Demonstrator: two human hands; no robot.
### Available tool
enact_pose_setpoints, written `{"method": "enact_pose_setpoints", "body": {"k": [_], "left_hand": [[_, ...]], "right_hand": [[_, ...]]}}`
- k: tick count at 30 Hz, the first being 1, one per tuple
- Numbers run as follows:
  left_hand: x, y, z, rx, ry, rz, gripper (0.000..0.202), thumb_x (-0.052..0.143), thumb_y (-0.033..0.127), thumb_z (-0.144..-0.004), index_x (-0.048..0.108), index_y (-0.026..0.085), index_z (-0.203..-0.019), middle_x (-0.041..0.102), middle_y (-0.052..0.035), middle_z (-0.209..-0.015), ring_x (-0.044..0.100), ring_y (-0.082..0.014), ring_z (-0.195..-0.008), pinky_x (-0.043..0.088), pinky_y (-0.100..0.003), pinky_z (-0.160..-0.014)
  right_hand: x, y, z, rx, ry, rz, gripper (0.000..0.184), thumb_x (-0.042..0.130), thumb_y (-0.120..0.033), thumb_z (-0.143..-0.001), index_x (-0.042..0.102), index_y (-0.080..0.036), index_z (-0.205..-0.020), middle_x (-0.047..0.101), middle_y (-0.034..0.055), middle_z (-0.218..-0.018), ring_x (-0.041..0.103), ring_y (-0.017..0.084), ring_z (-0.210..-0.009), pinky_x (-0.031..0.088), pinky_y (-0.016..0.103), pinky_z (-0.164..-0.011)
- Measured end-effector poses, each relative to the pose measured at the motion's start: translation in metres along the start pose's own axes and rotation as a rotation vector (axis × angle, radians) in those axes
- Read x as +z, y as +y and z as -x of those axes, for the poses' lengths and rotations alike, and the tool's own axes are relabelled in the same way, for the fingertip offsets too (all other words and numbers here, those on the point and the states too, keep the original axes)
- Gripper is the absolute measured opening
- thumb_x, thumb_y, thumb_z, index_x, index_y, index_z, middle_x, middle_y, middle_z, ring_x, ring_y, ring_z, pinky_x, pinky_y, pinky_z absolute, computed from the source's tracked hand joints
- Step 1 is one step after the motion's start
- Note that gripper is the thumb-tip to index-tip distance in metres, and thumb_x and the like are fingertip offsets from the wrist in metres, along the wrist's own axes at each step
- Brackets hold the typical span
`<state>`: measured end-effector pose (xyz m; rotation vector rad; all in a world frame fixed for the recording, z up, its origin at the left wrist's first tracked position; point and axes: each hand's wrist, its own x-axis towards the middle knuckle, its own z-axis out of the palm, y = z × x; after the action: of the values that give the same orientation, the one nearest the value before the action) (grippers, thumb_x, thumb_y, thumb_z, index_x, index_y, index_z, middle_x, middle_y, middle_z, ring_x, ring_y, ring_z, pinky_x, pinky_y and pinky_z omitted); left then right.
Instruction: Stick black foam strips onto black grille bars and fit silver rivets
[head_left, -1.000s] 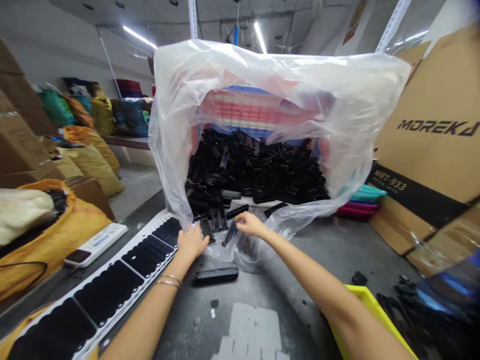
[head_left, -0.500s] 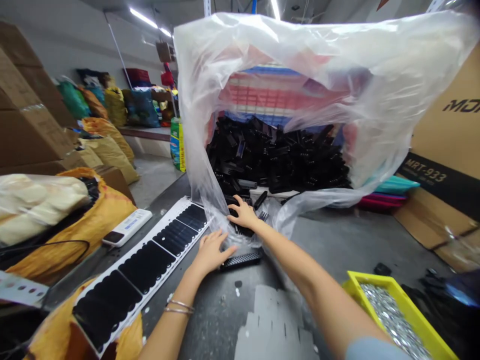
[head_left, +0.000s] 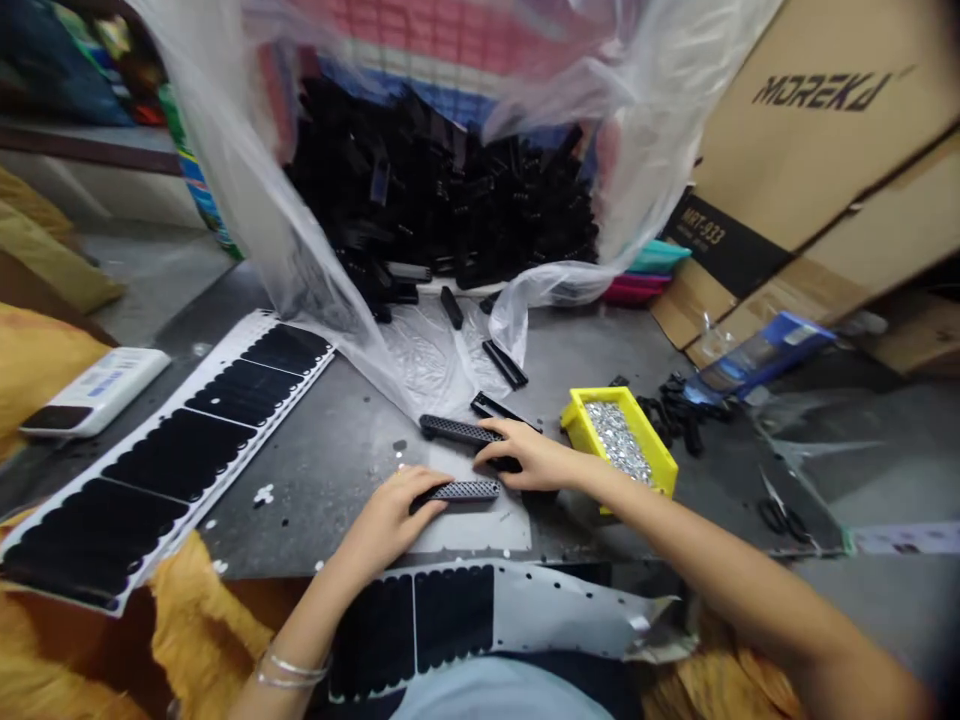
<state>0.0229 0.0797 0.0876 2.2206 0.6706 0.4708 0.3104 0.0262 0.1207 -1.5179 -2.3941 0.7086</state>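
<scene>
Near the front of the grey table, my left hand pinches the end of a long black textured plastic piece between thumb and fingers. Just behind it, my right hand has its fingers curled over a similar textured black piece; another dark part shows under those fingers, partly hidden. One slim black piece lies just beyond the right hand. Farther back, a heap of black plastic pieces fills an open clear plastic bag, with a few loose ones on its lip.
A yellow bin of small shiny metal parts stands right of my right hand. Scissors lie farther right, below large cartons. Sheets of black stickers stretch along the left beside a white device. Another sheet rests at my lap.
My view has tilted down and turned right. Both hands have come back from the bag's mouth to the table's front, each now with a black textured piece at its fingers.
</scene>
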Motion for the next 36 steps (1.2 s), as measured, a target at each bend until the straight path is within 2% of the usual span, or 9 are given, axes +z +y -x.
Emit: {"method": "enact_pose_setpoints", "body": {"k": [6,10,13,15,21,24,28,32,36], "left_hand": [[0.028,0.009,0.029,-0.061,0.186,0.080,0.027,0.070,0.030,-0.094,0.064,0.027,-0.121,0.066,-0.0058,-0.119,0.067,-0.0235,-0.107,0.057,-0.040,-0.096],[0.029,0.007,0.026,-0.161,0.336,0.029,0.094,0.083,0.035,-0.084,0.027,0.034,-0.160,0.034,-0.0145,-0.159,0.048,-0.0334,-0.143,0.047,-0.053,-0.115],[0.024,0.003,0.010,-0.153,0.240,-0.033,0.129,0.090,0.038,-0.076,-0.003,0.039,-0.165,0.011,-0.0152,-0.171,0.016,-0.0400,-0.160,0.027,-0.063,-0.126],[0.020,0.001,0.002,-0.125,0.159,-0.046,0.134,0.092,0.039,-0.073,-0.007,0.040,-0.165,0.012,-0.0158,-0.171,0.016,-0.0413,-0.159,0.025,-0.064,-0.126],[0.011,-0.006,0.012,-0.124,0.025,-0.104,0.095,0.089,0.042,-0.076,0.041,0.037,-0.157,0.037,-0.0142,-0.152,0.040,-0.0407,-0.143,0.032,-0.065,-0.122],[-0.002,-0.007,0.016,-0.094,-0.075,-0.012,0.085,0.081,0.057,-0.081,0.046,0.037,-0.156,0.029,-0.0130,-0.165,0.035,-0.0412,-0.149,0.033,-0.063,-0.123],[-0.021,-0.009,0.007,-0.124,-0.102,0.049,0.037,0.047,0.044,-0.107,0.067,0.036,-0.137,0.060,-0.0052,-0.149,0.049,-0.0293,-0.139,0.037,-0.056,-0.121],[-0.028,-0.010,0.000,-0.082,-0.152,0.100,0.027,0.058,0.044,-0.102,0.074,0.033,-0.121,0.074,-0.0024,-0.122,0.061,-0.0247,-0.121,0.049,-0.044,-0.109],[-0.020,-0.004,0.000,-0.025,-0.024,0.142,0.022,0.062,0.037,-0.101,0.074,0.029,-0.118,0.074,-0.0040,-0.121,0.064,-0.0229,-0.117,0.049,-0.041,-0.107]], "right_hand": [[0.025,-0.026,0.054,0.095,0.154,-0.014,0.036,0.061,-0.010,-0.090,0.075,-0.032,-0.116,0.053,0.0063,-0.156,0.039,0.030,-0.153,0.014,0.066,-0.127],[0.031,-0.019,0.052,0.117,0.288,-0.121,0.023,0.056,-0.015,-0.097,0.073,-0.029,-0.105,0.069,0.0068,-0.134,0.055,0.026,-0.140,0.028,0.062,-0.122],[0.034,-0.017,0.030,0.035,0.322,-0.166,0.014,0.057,-0.012,-0.094,0.065,-0.024,-0.094,0.074,0.0040,-0.106,0.066,0.023,-0.123,0.032,0.057,-0.120],[0.033,-0.021,0.020,-0.038,0.289,-0.187,0.017,0.055,-0.008,-0.093,0.059,-0.024,-0.087,0.074,0.0006,-0.097,0.070,0.019,-0.113,0.033,0.054,-0.121],[0.019,-0.037,0.056,0.087,0.367,-0.106,0.021,0.048,-0.005,-0.095,0.058,-0.024,-0.093,0.070,0.0073,-0.125,0.064,0.024,-0.123,0.048,0.050,-0.106],[0.019,-0.045,0.089,0.299,0.495,-0.091,0.015,0.051,-0.014,-0.099,0.060,-0.025,-0.102,0.070,0.0075,-0.107,0.068,0.023,-0.103,0.057,0.041,-0.089],[0.035,-0.050,0.110,0.428,0.421,0.092,0.024,0.059,-0.027,-0.101,0.064,-0.023,-0.124,0.068,0.0096,-0.110,0.069,0.026,-0.099,0.060,0.044,-0.086],[0.050,-0.049,0.111,0.432,0.405,0.210,0.021,0.056,-0.027,-0.103,0.070,-0.021,-0.118,0.068,0.0119,-0.109,0.068,0.027,-0.096,0.061,0.047,-0.083],[0.047,-0.047,0.102,0.377,0.429,0.134,0.022,0.051,-0.024,-0.105,0.071,-0.021,-0.113,0.070,0.0105,-0.108,0.068,0.024,-0.095,0.061,0.042,-0.082]]}}
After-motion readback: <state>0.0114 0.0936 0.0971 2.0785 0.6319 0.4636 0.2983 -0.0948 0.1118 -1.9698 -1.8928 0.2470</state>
